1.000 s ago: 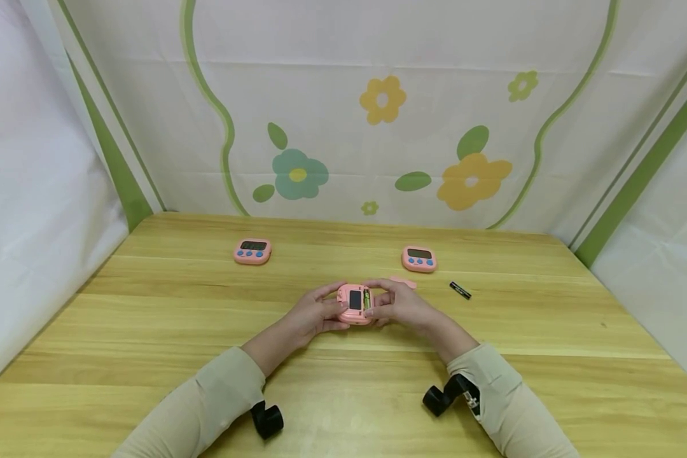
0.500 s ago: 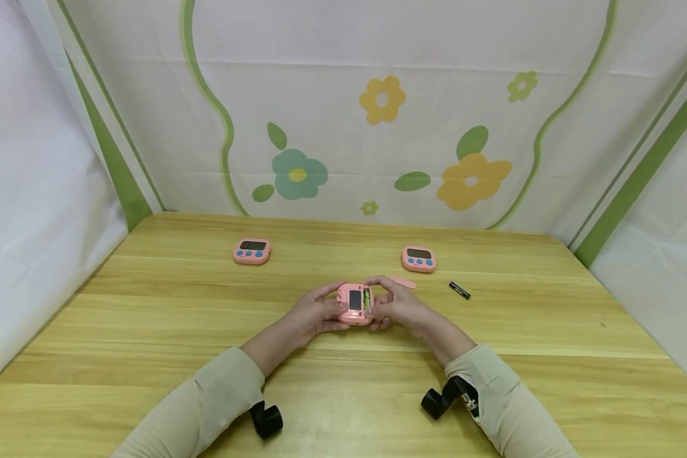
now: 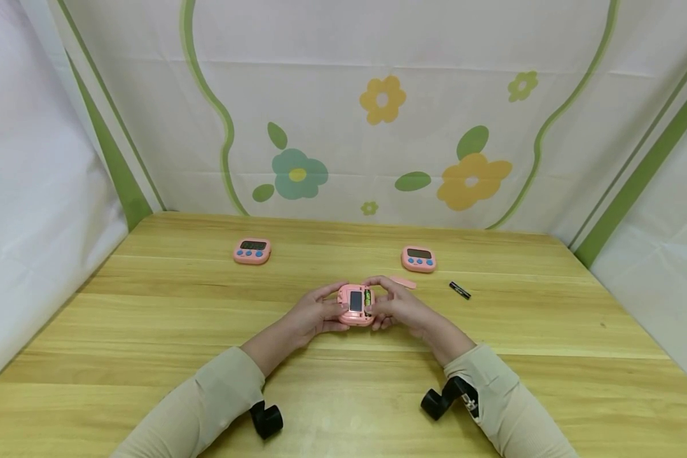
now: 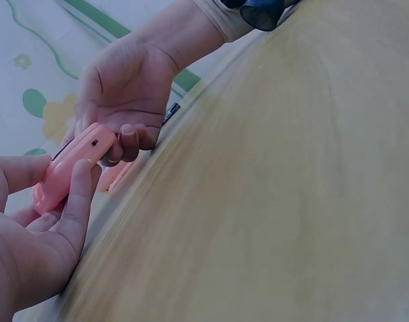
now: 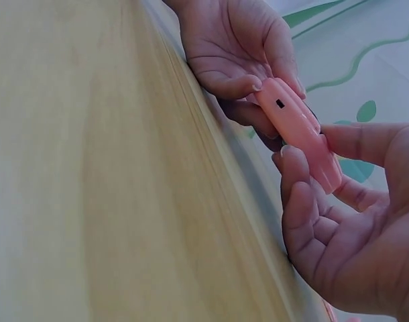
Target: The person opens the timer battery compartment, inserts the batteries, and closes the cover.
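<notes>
A pink digital timer (image 3: 355,301) is held back side up above the middle of the table, its battery compartment uncovered. A green-and-dark battery (image 3: 368,297) lies in that compartment, on the timer's right. My left hand (image 3: 316,313) grips the timer's left side between thumb and fingers. My right hand (image 3: 399,306) holds the right side, thumb at the battery and fingers round the edge. Seen edge-on in the left wrist view, the timer (image 4: 67,168) is tilted. A thin pink battery cover (image 3: 403,282) lies just behind the right hand, and a black battery (image 3: 460,291) lies farther right.
Two more pink timers with blue buttons stand face up farther back, a left timer (image 3: 252,252) and a right timer (image 3: 418,259). The wooden table (image 3: 343,394) ends at a flower-printed curtain (image 3: 332,95). Each sleeve carries a black wrist camera (image 3: 267,421).
The right hand has shifted slightly at the battery compartment, and the battery there shows a little differently. The left hand, the other timers, the cover and the loose battery stay put.
</notes>
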Demonstrator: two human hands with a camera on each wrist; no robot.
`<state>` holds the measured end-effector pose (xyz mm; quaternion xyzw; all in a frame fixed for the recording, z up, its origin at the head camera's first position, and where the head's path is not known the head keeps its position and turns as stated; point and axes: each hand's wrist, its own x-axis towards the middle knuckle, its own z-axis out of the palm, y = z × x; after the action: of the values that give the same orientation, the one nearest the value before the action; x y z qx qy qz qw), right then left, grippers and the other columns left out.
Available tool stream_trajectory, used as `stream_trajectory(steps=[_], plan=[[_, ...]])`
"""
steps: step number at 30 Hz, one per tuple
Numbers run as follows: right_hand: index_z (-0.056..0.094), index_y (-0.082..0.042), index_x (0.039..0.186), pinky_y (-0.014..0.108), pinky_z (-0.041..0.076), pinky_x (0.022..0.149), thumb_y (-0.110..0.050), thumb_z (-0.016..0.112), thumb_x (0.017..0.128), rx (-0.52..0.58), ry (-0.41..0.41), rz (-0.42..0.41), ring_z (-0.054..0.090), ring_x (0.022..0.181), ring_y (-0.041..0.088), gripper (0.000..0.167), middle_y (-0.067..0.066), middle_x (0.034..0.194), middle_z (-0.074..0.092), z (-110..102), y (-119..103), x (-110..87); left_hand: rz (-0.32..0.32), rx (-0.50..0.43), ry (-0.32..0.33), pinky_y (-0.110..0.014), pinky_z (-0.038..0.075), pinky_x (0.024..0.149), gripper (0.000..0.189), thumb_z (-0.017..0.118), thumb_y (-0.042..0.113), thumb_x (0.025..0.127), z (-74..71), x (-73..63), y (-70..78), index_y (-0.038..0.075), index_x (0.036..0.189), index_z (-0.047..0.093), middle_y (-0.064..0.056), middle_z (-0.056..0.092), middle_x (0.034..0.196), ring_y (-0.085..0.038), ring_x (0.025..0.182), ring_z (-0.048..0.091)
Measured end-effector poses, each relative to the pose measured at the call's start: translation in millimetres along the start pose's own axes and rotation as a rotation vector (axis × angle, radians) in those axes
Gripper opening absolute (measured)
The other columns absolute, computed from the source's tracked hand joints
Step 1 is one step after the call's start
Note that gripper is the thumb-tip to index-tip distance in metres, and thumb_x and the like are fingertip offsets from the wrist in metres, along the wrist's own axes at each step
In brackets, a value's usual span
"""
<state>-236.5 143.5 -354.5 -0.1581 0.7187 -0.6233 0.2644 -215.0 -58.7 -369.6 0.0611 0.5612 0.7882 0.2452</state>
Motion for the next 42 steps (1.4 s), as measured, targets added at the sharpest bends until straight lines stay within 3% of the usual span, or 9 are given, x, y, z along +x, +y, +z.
stream_trajectory(steps=[6, 13, 18, 24, 28, 32, 36, 42], plan=[[0.034, -0.008, 0.129, 0.031, 0.049, 0.054, -0.012, 0.058, 0.081, -0.019, 0.03, -0.003, 0.056, 0.062, 0.022, 0.054, 0.012, 0.074, 0.059, -4.8, 0.6, 0.0, 0.005, -0.004, 0.012, -0.033, 0.05, 0.071, 0.056, 0.05, 0.001, 0.085, 0.4, 1.0, -0.8, 0.009, 0.135, 0.027, -0.021, 0.051, 0.11, -0.02, 0.076, 0.058], [0.045, 0.001, 0.12, 0.033, 0.047, 0.06, -0.014, 0.06, 0.081, -0.109, 0.199, -0.051, 0.055, 0.075, 0.03, 0.044, 0.014, 0.086, 0.057, -18.3, -6.9, -3.3, -0.008, -0.007, 0.035, -0.033, 0.05, 0.07, 0.055, 0.051, -0.002, 0.084, 2.2, 2.5, -0.5, 0.01, 0.134, 0.031, -0.02, 0.051, 0.108, -0.018, 0.071, 0.057], [0.048, 0.005, 0.117, 0.037, 0.048, 0.066, -0.013, 0.059, 0.082, -0.144, 0.25, -0.087, 0.052, 0.085, 0.035, 0.041, 0.009, 0.09, 0.056, -28.1, -11.9, -7.5, -0.006, -0.011, 0.031, -0.032, 0.05, 0.069, 0.057, 0.051, -0.003, 0.083, 2.1, 3.5, -0.5, 0.009, 0.134, 0.03, -0.02, 0.051, 0.108, -0.017, 0.07, 0.057], [0.051, 0.007, 0.113, 0.043, 0.046, 0.073, -0.013, 0.058, 0.083, -0.223, 0.351, -0.131, 0.052, 0.087, 0.029, 0.036, 0.014, 0.097, 0.054, -44.4, -9.6, -11.2, -0.001, -0.006, 0.022, -0.032, 0.05, 0.07, 0.059, 0.051, -0.003, 0.082, 1.5, 3.3, 0.0, 0.009, 0.135, 0.028, -0.02, 0.049, 0.109, -0.017, 0.07, 0.056], [0.054, 0.005, 0.111, 0.033, 0.046, 0.069, -0.015, 0.06, 0.082, -0.305, 0.439, -0.082, 0.05, 0.082, 0.018, 0.035, 0.013, 0.101, 0.053, -56.3, -0.6, -8.7, -0.004, -0.005, 0.026, -0.032, 0.05, 0.07, 0.058, 0.051, -0.003, 0.083, 1.2, 3.1, 0.4, 0.01, 0.135, 0.029, -0.02, 0.049, 0.109, -0.016, 0.069, 0.056], [0.057, 0.005, 0.106, 0.025, 0.043, 0.057, -0.013, 0.06, 0.081, -0.323, 0.5, -0.048, 0.047, 0.069, 0.015, 0.031, 0.011, 0.095, 0.055, -64.5, 8.7, -5.7, -0.005, -0.005, 0.024, -0.032, 0.05, 0.07, 0.058, 0.051, -0.003, 0.083, 0.5, 2.9, 0.7, 0.01, 0.135, 0.029, -0.021, 0.048, 0.11, -0.015, 0.069, 0.056], [0.057, 0.005, 0.104, 0.024, 0.041, 0.05, -0.012, 0.061, 0.081, -0.327, 0.529, -0.051, 0.044, 0.06, 0.013, 0.029, 0.01, 0.089, 0.056, -68.9, 15.2, -3.9, -0.003, 0.003, 0.022, -0.032, 0.05, 0.07, 0.058, 0.051, -0.003, 0.083, -0.2, 2.6, 0.8, 0.01, 0.135, 0.028, -0.021, 0.048, 0.11, -0.016, 0.07, 0.056], [0.058, 0.005, 0.104, 0.024, 0.042, 0.05, -0.012, 0.062, 0.08, -0.336, 0.541, -0.032, 0.044, 0.063, 0.014, 0.03, 0.011, 0.093, 0.056, -69.6, 18.4, -3.8, -0.005, 0.001, 0.034, -0.032, 0.05, 0.07, 0.058, 0.051, -0.003, 0.083, -0.6, 2.5, 0.2, 0.01, 0.135, 0.029, -0.02, 0.05, 0.109, -0.016, 0.07, 0.056]])
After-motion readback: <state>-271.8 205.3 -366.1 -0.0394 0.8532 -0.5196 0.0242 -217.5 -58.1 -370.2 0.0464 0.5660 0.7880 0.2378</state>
